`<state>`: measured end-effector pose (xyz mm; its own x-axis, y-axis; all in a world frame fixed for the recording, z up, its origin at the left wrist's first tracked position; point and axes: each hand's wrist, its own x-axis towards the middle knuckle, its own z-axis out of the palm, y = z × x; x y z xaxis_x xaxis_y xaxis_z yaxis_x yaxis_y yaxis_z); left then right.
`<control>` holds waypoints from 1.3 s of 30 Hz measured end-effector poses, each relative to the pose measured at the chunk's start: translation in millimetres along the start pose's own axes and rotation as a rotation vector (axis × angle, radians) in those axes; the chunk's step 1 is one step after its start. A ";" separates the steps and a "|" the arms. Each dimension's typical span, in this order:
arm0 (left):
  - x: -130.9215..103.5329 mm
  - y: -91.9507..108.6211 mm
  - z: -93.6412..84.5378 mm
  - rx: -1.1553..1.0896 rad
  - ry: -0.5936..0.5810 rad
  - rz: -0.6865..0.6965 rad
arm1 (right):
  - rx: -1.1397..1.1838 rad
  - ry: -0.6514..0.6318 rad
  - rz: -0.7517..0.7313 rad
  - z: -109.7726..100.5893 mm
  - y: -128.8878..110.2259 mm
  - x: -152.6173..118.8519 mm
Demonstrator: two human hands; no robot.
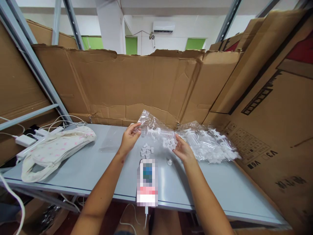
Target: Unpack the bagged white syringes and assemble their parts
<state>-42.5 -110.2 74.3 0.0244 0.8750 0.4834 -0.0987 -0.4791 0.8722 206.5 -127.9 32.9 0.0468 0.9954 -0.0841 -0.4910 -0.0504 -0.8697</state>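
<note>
Left hand (131, 135) and right hand (183, 148) pinch a clear bag (149, 121).
Likely light, limp, slippery; I'd hold its left and right ends.

Cardboard at right (276, 127): "V3" (273, 154), "V6" (256, 162); other print (290, 181) unreadable.
</note>
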 end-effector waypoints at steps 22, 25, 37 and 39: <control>-8.7 -7.5 -5.3 0.168 0.025 0.027 | -0.016 -0.072 0.098 5.4 -0.6 -5.4; -10.5 -7.5 -3.9 0.222 -0.022 0.084 | -0.046 -0.048 0.069 3.7 -0.4 -4.9; -12.6 -8.8 -4.7 0.491 0.071 0.280 | -0.107 -0.007 0.015 2.5 0.8 -4.0; -13.0 -9.0 -5.2 0.597 0.069 0.314 | -0.112 -0.010 0.016 1.7 0.9 -3.6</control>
<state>-47.1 -116.9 59.8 0.0186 0.6808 0.7322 0.4757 -0.6501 0.5925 204.4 -131.5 33.2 0.0306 0.9951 -0.0936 -0.3910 -0.0742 -0.9174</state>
